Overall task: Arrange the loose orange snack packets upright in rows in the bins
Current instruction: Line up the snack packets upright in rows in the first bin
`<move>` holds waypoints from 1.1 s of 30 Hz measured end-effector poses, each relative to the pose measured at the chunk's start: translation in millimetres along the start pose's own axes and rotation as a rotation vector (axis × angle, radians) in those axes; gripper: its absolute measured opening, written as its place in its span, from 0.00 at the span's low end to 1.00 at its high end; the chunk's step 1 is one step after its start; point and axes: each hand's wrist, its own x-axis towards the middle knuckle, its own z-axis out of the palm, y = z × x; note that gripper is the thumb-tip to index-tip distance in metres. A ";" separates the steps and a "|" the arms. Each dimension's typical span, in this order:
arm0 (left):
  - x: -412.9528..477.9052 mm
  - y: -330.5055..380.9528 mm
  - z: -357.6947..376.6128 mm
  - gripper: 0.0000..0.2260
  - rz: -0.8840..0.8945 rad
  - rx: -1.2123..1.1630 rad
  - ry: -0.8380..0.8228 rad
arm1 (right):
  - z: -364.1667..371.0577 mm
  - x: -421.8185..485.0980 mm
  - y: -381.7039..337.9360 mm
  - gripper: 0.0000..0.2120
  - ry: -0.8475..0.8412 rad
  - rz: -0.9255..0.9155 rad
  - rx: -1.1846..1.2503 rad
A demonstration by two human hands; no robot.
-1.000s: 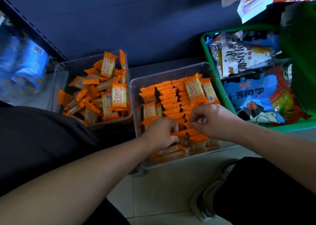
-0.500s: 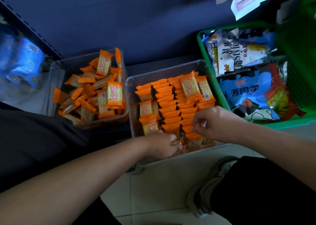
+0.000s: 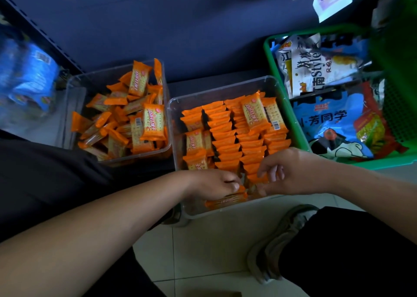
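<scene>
Two clear plastic bins stand on the floor. The left bin [image 3: 74, 89] holds a loose heap of orange snack packets [image 3: 126, 116]. The right bin [image 3: 268, 82] holds orange packets standing upright in rows [image 3: 228, 138], with two packets lying flat on top at the back [image 3: 252, 113]. At the bin's near end my left hand [image 3: 214, 185] grips flat-lying orange packets [image 3: 225, 200], fingers curled over them. My right hand [image 3: 291, 172] hovers beside it over the near end of the rows, fingers loosely bent; whether it holds a packet is unclear.
A green basket [image 3: 270, 55] full of large snack bags sits right of the bins. Blue packets [image 3: 29, 79] lie on a shelf at far left. A dark wall stands behind. My shoe [image 3: 277, 242] and dark trouser legs rest on the pale tiled floor.
My left hand has dropped to the bin's near end and closed on flat packets there. My right hand has slid nearer and its fingers have loosened.
</scene>
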 end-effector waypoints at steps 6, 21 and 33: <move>-6.2 -3.7 -0.3 0.24 0.059 -0.079 0.002 | 4.2 -5.1 -7.5 0.21 -0.038 -0.002 -0.224; -40.0 -5.4 -11.2 0.17 0.171 -0.636 0.445 | -11.1 -2.9 -46.2 0.29 0.082 0.139 -0.446; -86.5 5.8 -26.9 0.11 0.256 -0.954 0.482 | -52.4 4.9 -65.7 0.13 0.249 0.069 0.936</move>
